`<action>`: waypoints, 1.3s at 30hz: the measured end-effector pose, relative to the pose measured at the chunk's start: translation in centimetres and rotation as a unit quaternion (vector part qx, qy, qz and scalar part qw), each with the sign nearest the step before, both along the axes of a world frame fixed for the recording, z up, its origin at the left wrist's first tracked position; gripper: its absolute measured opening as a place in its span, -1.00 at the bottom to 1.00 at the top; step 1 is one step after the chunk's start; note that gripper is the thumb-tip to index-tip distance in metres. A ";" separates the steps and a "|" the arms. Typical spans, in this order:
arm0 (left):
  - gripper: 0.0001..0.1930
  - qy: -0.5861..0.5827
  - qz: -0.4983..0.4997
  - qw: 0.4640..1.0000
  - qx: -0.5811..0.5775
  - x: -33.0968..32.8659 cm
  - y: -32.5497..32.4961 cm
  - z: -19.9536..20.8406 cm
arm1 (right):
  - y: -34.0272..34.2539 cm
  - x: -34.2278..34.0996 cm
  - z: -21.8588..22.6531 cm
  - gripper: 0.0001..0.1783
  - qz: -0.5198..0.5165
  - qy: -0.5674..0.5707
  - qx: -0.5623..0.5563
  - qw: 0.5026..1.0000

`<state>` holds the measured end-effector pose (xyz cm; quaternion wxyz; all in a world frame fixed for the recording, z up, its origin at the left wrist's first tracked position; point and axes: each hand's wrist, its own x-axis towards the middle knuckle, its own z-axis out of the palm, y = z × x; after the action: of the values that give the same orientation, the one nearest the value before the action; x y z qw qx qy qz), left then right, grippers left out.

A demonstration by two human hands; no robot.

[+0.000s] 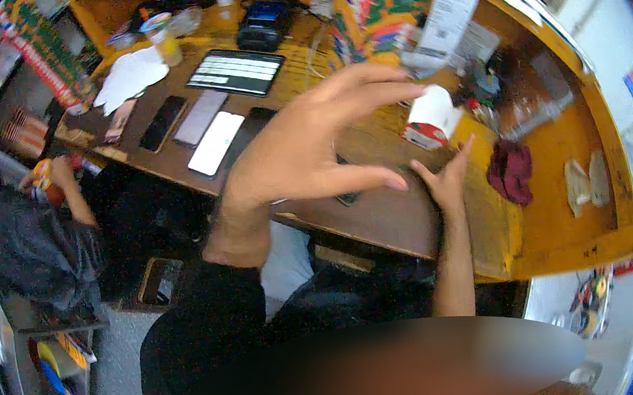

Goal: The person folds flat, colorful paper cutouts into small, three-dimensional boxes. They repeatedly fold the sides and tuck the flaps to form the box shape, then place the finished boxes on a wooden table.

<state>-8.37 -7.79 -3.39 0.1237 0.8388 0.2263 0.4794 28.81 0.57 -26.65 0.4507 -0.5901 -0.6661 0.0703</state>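
My left hand is raised over the desk, its fingers and thumb curved apart with nothing between them. Its sleeve is black, and the hand and wrist partly cover a dark phone behind them. Lower and to the right, my right hand also has its thumb and fingers spread, holding nothing. Just beyond it stands a small white and red carton. A white phone lies left of my left hand, beside a grey phone and a black phone.
Farther back lie a tablet with a lit screen, a black device and a yellow cup. A maroon cloth sits at the right by the wooden side panel. At the left, another person holds a colourful packet.
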 end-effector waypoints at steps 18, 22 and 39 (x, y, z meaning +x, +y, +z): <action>0.00 0.342 0.610 0.685 -0.204 -50.2 25.3 -18.8 | -0.9 -1.4 1.9 0.81 0.020 -0.029 -0.056 0.998; 0.47 0.332 0.613 0.624 -0.353 -54.9 27.3 -20.5 | -0.5 -1.1 1.7 0.80 0.033 -0.036 -0.043 0.998; -0.27 0.372 0.534 0.675 -0.347 -58.1 26.5 -18.5 | -0.2 -0.6 0.7 0.56 0.019 -0.059 -0.083 0.995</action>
<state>-66.48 18.76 -21.93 0.0341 0.5808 0.8133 -0.0002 28.23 0.32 -25.97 0.3581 -0.6157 -0.6948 0.0992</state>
